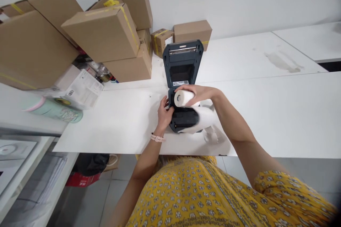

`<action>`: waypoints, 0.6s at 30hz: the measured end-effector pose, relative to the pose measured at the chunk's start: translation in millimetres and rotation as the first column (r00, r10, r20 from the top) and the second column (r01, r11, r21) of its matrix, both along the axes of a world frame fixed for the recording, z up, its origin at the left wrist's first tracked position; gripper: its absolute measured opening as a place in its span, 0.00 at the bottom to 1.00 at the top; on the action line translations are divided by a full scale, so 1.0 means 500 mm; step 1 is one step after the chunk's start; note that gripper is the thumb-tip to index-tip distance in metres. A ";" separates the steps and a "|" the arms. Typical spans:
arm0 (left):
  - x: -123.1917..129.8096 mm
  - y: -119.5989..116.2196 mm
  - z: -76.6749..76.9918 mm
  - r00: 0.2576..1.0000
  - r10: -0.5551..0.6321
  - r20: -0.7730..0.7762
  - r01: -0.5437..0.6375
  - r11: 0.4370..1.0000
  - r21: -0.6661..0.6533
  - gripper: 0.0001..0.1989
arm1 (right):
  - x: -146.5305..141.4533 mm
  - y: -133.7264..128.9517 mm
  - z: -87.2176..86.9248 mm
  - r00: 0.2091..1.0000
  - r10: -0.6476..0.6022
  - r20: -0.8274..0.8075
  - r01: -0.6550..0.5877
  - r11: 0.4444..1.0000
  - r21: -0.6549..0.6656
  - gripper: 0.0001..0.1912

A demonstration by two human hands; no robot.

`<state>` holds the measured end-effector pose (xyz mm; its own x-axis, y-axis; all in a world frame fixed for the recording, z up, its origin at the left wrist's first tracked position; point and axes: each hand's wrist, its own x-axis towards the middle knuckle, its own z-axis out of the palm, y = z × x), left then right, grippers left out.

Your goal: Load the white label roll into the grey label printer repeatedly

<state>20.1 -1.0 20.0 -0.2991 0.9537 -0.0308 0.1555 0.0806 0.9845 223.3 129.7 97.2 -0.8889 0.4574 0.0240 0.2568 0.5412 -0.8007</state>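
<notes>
– Checking the open printer [185,117]: where's the roll [188,96]?
– In or just over the bay, far half. Right hand [199,94] grips it from the side, thumb and fingers around its curve. Left hand [164,113]: fingers spread at the printer's left edge, thumb at the rim.
– Seated?
– Can't tell; the right hand hides the far end.
– Best way in?
– Level, core [179,98] square to the side walls, straight down, no twist. I'd brace with the left, thumb clear of the roll's end.
– Loose paper [205,117]?
– Curls over the printer's right side toward the near edge. I'd flatten and centre it before lowering the lid [183,62]; a skewed strip could jam.
</notes>
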 end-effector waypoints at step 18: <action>-0.009 0.004 -0.015 0.996 -0.055 -0.075 0.058 0.998 0.032 0.36 | 0.168 0.097 -0.130 0.762 -0.618 -0.192 0.542 0.772 -0.333 0.42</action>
<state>15.4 1.1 12.6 -0.2448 0.9693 0.0219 0.2314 0.0364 0.9722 307.3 178.4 32.3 -0.4211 0.9061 0.0408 0.2057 0.1392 -0.9687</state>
